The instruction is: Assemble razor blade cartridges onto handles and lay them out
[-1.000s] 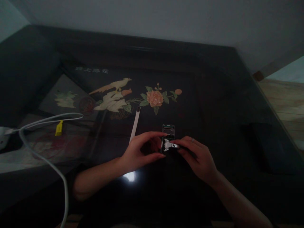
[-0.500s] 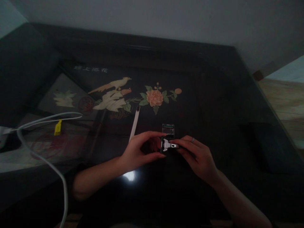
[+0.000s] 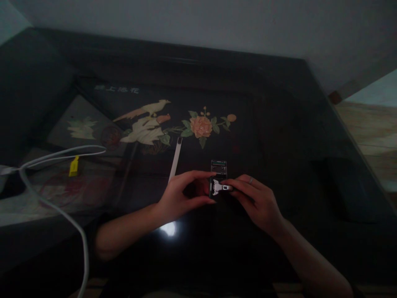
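My left hand (image 3: 178, 192) is closed, its thumb and forefinger pinching the dark edge of what looks like a razor cartridge (image 3: 211, 188). From the right, my right hand (image 3: 256, 200) grips a shiny silver piece that looks like a razor handle (image 3: 225, 188), its forked end against the cartridge. Whether the two are locked together I cannot tell. Just beyond the fingers is a small clear-and-black case (image 3: 218, 167) with a greenish strip inside. Close to my left hand lies a slim pale strip (image 3: 175, 159) with a dark tip, its near end hidden by the hand.
The dark glossy table (image 3: 279, 136) carries a bird-and-flower inlay (image 3: 201, 126). On the left runs a white cable (image 3: 66, 213) with a yellow tag (image 3: 73, 166). A dark flat object (image 3: 353, 190) lies at the right. A pale wall (image 3: 198, 25) stands behind the table.
The silver handle and my right hand have shifted very slightly up and left, along with the whole view. Both hands keep the same hold.
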Demonstrator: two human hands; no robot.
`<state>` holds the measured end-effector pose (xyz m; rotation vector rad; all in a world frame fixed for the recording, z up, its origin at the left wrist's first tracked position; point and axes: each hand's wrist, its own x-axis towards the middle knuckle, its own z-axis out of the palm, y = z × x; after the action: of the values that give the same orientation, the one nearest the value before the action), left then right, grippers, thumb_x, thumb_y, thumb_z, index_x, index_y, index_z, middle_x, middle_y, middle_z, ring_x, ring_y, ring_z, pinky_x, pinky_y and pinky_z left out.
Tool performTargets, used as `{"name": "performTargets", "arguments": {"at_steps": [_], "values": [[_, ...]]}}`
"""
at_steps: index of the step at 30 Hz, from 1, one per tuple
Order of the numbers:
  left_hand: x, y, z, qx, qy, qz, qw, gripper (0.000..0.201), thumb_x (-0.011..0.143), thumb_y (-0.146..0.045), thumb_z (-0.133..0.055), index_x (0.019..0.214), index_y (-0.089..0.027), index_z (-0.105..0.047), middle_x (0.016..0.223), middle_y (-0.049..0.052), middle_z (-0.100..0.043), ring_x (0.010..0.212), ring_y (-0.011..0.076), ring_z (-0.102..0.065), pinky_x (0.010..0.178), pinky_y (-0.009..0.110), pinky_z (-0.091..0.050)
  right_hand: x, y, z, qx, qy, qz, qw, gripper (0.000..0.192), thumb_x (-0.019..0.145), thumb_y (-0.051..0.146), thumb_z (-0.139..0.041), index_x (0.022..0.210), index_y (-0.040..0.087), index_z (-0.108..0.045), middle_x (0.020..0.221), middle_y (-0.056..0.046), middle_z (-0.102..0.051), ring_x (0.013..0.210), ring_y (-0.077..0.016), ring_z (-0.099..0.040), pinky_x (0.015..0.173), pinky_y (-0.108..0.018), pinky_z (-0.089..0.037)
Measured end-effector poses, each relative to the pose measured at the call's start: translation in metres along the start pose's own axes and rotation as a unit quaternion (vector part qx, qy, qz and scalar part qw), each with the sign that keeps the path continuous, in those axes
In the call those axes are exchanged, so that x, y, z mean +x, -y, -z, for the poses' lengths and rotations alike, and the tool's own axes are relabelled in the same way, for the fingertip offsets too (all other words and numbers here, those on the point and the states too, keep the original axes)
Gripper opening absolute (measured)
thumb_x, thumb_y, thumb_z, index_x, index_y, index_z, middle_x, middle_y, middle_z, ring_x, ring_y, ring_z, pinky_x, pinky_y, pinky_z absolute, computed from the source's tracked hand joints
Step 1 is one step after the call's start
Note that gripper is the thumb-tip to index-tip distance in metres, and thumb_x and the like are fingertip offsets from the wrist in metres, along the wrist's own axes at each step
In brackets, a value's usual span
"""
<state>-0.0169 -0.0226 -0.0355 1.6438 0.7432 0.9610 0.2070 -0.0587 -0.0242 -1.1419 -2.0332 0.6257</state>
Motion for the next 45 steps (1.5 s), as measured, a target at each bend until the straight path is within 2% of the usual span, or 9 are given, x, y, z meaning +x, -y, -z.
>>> {"name": "performTargets", "arguments": {"at_steps": [8, 17, 30, 39, 45], "values": [[-0.0007, 0.0013, -0.0013, -0.013, -0.008, 0.017, 1.000, 0.051, 0.072, -0.037, -0.079, 0.116, -0.014, -0.064, 0.075, 0.002, -0.067, 0.063, 0.0120, -0.062, 0.061, 0.023, -0.054, -0.0001, -0.0001, -0.0003, -0.017, -0.007, 0.005, 1.000, 0.023, 0.094, 0.018, -0.052, 0.113, 0.020, -0.066, 0.087, -0.006, -0.067, 0.079, -0.0165, -0.065, 0.070, -0.029, -0.056], [-0.0005, 0.0015, -0.0036, -0.029, -0.017, 0.026, 0.999, 0.050, 0.071, -0.039, -0.079, 0.111, -0.013, -0.065, 0.073, 0.002, -0.067, 0.063, 0.0126, -0.063, 0.059, 0.024, -0.053, 0.0004, 0.0011, -0.0009, -0.025, -0.005, 0.012, 1.000, 0.022, 0.094, 0.017, -0.052, 0.112, 0.018, -0.066, 0.087, -0.007, -0.067, 0.078, -0.0168, -0.064, 0.070, -0.029, -0.056], [-0.0010, 0.0032, -0.0040, -0.029, -0.018, 0.018, 0.999, 0.049, 0.070, -0.036, -0.081, 0.110, -0.012, -0.065, 0.070, 0.000, -0.067, 0.060, 0.0115, -0.062, 0.059, 0.022, -0.052, -0.0003, 0.0018, -0.0015, -0.016, 0.009, 0.002, 1.000, 0.024, 0.095, 0.019, -0.050, 0.115, 0.020, -0.065, 0.086, -0.006, -0.066, 0.077, -0.0172, -0.064, 0.067, -0.031, -0.056], [-0.0002, 0.0019, -0.0040, -0.044, -0.017, 0.031, 0.998, 0.049, 0.071, -0.036, -0.080, 0.113, -0.014, -0.065, 0.071, 0.000, -0.066, 0.062, 0.0113, -0.062, 0.060, 0.022, -0.053, 0.0031, 0.0034, 0.0012, -0.002, 0.006, 0.014, 1.000, 0.024, 0.097, 0.021, -0.048, 0.112, 0.020, -0.066, 0.083, -0.005, -0.066, 0.073, -0.0163, -0.064, 0.065, -0.029, -0.056], [0.0012, -0.0015, -0.0016, -0.018, -0.002, 0.022, 1.000, 0.048, 0.073, -0.034, -0.079, 0.115, -0.015, -0.064, 0.072, -0.001, -0.066, 0.062, 0.0101, -0.061, 0.060, 0.020, -0.052, 0.0027, 0.0056, 0.0016, -0.001, 0.000, 0.001, 1.000, 0.020, 0.096, 0.021, -0.049, 0.108, 0.018, -0.065, 0.083, -0.005, -0.065, 0.073, -0.0155, -0.063, 0.065, -0.027, -0.055]]}}
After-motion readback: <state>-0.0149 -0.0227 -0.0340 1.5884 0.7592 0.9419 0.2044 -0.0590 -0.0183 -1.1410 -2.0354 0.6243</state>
